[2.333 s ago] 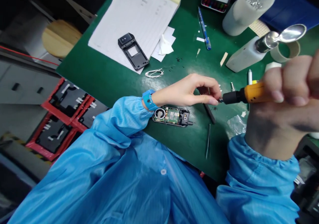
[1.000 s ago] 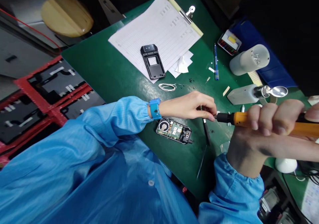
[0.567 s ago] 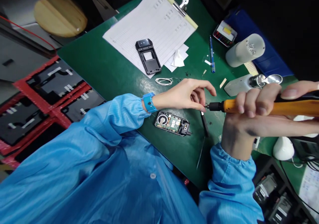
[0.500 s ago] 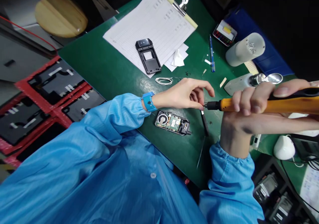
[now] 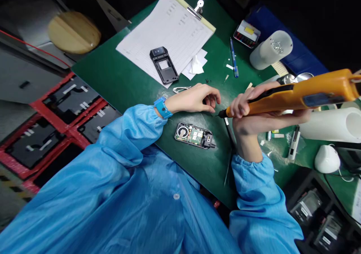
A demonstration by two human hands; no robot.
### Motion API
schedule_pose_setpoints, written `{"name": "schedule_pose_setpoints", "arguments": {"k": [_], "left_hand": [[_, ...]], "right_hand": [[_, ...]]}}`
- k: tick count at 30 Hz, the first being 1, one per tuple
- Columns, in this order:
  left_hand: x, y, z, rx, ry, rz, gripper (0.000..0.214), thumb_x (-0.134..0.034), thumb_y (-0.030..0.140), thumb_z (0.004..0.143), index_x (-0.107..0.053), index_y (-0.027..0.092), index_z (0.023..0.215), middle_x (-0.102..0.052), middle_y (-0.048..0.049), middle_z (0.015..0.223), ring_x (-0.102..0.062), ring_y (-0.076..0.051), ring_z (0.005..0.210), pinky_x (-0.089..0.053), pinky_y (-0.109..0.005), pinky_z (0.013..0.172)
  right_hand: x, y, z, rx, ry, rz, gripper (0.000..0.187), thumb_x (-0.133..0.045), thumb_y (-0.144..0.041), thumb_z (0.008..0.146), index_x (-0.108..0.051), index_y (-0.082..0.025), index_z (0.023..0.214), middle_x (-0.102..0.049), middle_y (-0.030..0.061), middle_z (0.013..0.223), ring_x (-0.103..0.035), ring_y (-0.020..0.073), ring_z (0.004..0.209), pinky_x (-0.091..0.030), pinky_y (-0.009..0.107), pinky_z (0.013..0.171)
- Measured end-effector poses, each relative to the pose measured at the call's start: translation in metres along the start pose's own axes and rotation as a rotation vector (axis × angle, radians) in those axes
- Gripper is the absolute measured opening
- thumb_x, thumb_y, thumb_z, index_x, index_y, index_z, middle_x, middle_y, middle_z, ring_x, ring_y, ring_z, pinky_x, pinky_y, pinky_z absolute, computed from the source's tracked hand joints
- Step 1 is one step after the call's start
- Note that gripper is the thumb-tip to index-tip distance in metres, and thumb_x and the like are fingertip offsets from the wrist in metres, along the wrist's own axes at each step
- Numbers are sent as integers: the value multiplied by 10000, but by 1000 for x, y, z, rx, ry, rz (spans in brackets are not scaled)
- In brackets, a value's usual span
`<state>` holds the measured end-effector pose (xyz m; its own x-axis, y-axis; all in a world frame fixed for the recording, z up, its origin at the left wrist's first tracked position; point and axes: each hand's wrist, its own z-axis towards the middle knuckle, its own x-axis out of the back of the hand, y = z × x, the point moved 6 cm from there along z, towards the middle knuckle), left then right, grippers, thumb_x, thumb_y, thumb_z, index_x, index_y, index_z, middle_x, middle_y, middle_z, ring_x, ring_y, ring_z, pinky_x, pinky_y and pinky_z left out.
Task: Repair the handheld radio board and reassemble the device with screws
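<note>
My right hand (image 5: 248, 105) is wrapped around an orange and black electric screwdriver (image 5: 299, 92), whose thin bit points left over the green table. Just left of the bit, my left hand (image 5: 197, 98) hovers with loosely curled fingers, thumb and forefinger apart; I see nothing held in it. A blue strap (image 5: 163, 108) circles the left wrist. Below that hand lies an opened handheld device (image 5: 194, 135), its green circuit board and a round part facing up. Its size resembles the black housing shell (image 5: 164, 65) resting on the paper sheet (image 5: 158, 28).
A white cable (image 5: 180, 89) lies partly behind my left hand. Beyond are a blue pen (image 5: 234, 58) and a white cup of small metal parts (image 5: 272, 50). Red-edged trays (image 5: 56, 118) stand left of the table; a black box (image 5: 316, 212) holds devices at lower right.
Both hands have shifted left in view, and the screwdriver now tilts up to the right. My left fingers have drawn back from the bit, which they were touching or nearly touching.
</note>
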<state>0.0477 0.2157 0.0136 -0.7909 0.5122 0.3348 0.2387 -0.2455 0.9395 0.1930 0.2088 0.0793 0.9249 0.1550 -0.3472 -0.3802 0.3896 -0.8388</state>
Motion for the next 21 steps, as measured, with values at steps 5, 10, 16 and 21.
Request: {"name": "schedule_pose_setpoints", "arguments": {"k": [5, 10, 16, 21], "left_hand": [[-8, -6, 1, 49, -117, 228, 164, -919, 188, 890, -859, 167, 1041, -845, -19, 887, -751, -181, 778, -539, -290, 769], [-14, -1, -1, 29, -105, 318, 101, -918, 239, 933, -880, 189, 1012, -851, -37, 933, -732, -193, 806, -488, -302, 757], [-18, 13, -4, -100, -103, 321, 60, -836, 201, 1019, -852, 177, 966, -804, -46, 976, -702, -179, 827, -472, -312, 781], [-22, 25, -9, -181, -94, 354, 76, -768, 135, 1019, -826, 177, 993, -780, -48, 994, -704, -188, 862, -473, -317, 791]], "right_hand": [[-3, 4, -5, -12, -30, 18, 885, -518, -1133, 849, -602, -266, 695, -326, -61, 493, -193, 70, 366, -193, 282, 362], [-5, -5, -4, -45, -85, 179, 913, -461, -1072, 941, -724, -219, 752, -391, -35, 505, -286, 71, 370, -226, 277, 350], [-7, -15, -4, -11, -131, 213, 1002, -425, -1107, 937, -758, -171, 804, -394, -38, 547, -386, 61, 405, -255, 244, 361], [-4, -26, -1, -51, -100, 157, 915, -521, -1096, 916, -739, -218, 778, -356, -46, 514, -313, 75, 377, -225, 293, 337]]}}
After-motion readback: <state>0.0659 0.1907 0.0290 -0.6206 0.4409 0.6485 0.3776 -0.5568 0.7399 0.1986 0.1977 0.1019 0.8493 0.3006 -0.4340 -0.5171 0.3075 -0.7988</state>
